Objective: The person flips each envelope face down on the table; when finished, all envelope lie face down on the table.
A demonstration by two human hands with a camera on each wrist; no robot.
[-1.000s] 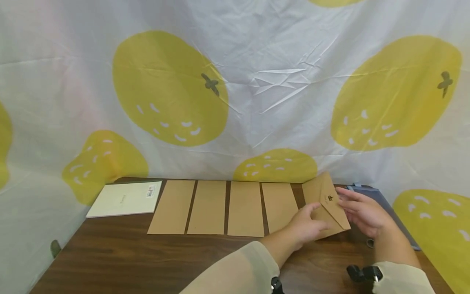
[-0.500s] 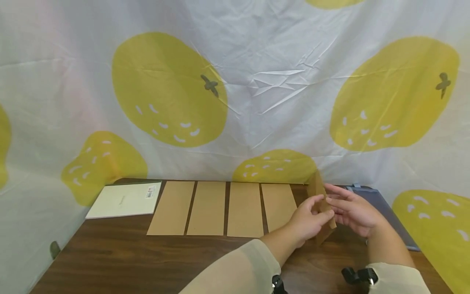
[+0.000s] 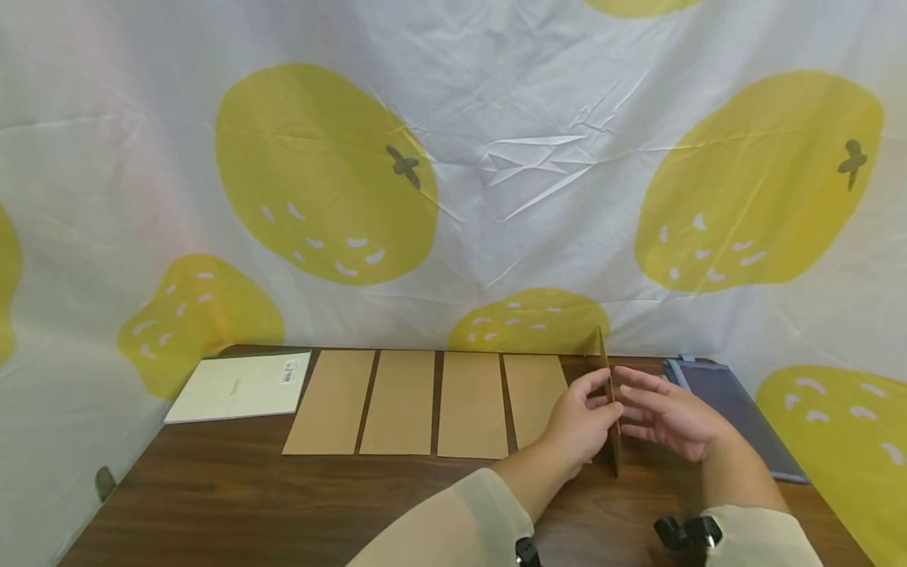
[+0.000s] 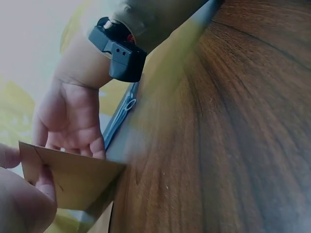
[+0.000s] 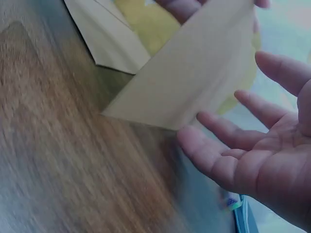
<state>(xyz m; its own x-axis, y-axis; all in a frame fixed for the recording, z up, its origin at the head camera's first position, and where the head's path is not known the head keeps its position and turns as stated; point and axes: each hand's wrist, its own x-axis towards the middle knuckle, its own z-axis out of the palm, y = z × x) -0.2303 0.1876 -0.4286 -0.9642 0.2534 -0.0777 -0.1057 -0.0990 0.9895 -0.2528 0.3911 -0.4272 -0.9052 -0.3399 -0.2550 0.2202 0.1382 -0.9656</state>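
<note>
A brown kraft envelope (image 3: 616, 458) stands upright, almost edge-on to the head view. My left hand (image 3: 577, 421) pinches it by its near-left side, thumb in front and fingers behind. My right hand (image 3: 666, 416) is just right of it, palm toward the envelope, with spread, relaxed fingers whose tips reach its edge. In the right wrist view the plain broad face of the envelope (image 5: 180, 73) shows beside these fingertips. Several flat brown envelopes (image 3: 472, 405) lie in a row to the left, and my left hand and forearm partly cover the nearest one.
At the far left lies a white pad (image 3: 237, 386) with a barcode sticker. A dark blue zip pouch (image 3: 740, 421) lies at the right, beyond my right hand. Behind the wooden table (image 3: 283, 504) hangs a lemon-print cloth (image 3: 524, 220).
The envelope has turned from showing its flap side with a crown print to edge-on. Both hands have shifted slightly left with it, the left still holding it.
</note>
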